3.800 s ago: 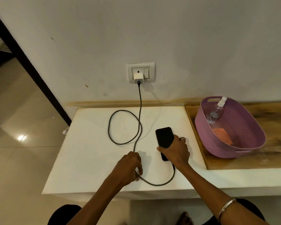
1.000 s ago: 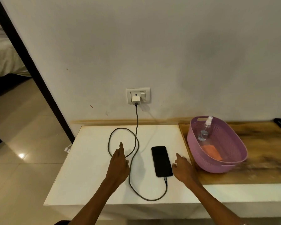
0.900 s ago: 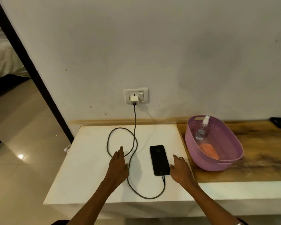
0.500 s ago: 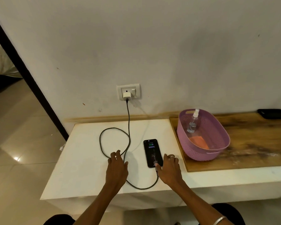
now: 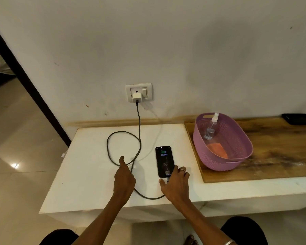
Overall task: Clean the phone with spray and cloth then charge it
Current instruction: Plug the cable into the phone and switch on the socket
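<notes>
A black phone (image 5: pixel 164 160) lies flat on the white table (image 5: pixel 88 174), its screen lit with a green battery sign. A dark cable (image 5: pixel 124 137) loops from the white charger (image 5: pixel 136 97) in the wall socket to the phone's near end. My right hand (image 5: pixel 176 184) rests at the phone's near right corner, fingers touching its edge, holding nothing. My left hand (image 5: pixel 124 179) lies on the table left of the phone, one finger stretched beside the cable. A clear spray bottle (image 5: pixel 211 127) and an orange cloth (image 5: pixel 217 150) sit in the purple basket (image 5: pixel 214 161).
The basket stands on a wooden board (image 5: pixel 281 152) to the right. A dark flat object (image 5: pixel 298 118) lies at the board's far right. A tiled floor (image 5: pixel 16 147) and a dark door frame (image 5: pixel 25 80) are to the left. My knees show below the table edge.
The phone's screen has lit up with a charging sign. My right hand has come to the phone's near corner. My left hand stays beside the cable.
</notes>
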Available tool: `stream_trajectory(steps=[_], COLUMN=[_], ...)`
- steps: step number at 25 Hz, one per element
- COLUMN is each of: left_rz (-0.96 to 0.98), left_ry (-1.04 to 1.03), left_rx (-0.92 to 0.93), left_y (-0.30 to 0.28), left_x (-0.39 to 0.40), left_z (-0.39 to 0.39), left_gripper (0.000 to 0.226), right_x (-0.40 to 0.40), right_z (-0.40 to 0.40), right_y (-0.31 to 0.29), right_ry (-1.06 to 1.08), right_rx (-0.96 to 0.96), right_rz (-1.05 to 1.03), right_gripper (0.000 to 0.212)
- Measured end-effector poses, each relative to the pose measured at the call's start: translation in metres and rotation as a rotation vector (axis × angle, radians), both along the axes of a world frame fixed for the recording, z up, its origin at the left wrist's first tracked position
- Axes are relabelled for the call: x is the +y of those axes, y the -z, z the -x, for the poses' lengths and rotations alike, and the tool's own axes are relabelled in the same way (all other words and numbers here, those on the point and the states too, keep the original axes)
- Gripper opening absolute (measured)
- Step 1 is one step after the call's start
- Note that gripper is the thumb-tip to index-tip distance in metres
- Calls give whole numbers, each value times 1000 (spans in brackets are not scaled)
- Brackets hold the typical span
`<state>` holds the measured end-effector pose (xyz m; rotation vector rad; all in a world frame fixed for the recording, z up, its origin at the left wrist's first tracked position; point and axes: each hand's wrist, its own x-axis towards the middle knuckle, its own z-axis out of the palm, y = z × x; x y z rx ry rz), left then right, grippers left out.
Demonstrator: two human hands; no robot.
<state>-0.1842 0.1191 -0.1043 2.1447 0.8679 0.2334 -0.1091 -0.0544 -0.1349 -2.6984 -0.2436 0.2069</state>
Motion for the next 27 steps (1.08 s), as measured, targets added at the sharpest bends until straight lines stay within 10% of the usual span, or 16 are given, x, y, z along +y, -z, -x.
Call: stream_trajectory(steps=[9, 27], left_rz=[-86, -183], left_ry=[-45, 55], left_rx=[16, -72], left_y=[19, 28], left_x=[24, 38], left_z=[-20, -59], left_gripper=[40, 32], right_x=[20, 55], right_z=[-17, -106], right_y=[-3, -14], right_ry=[-11, -141], right_rx=[0, 96], right_rz=[-184, -133], right_gripper=[71, 65])
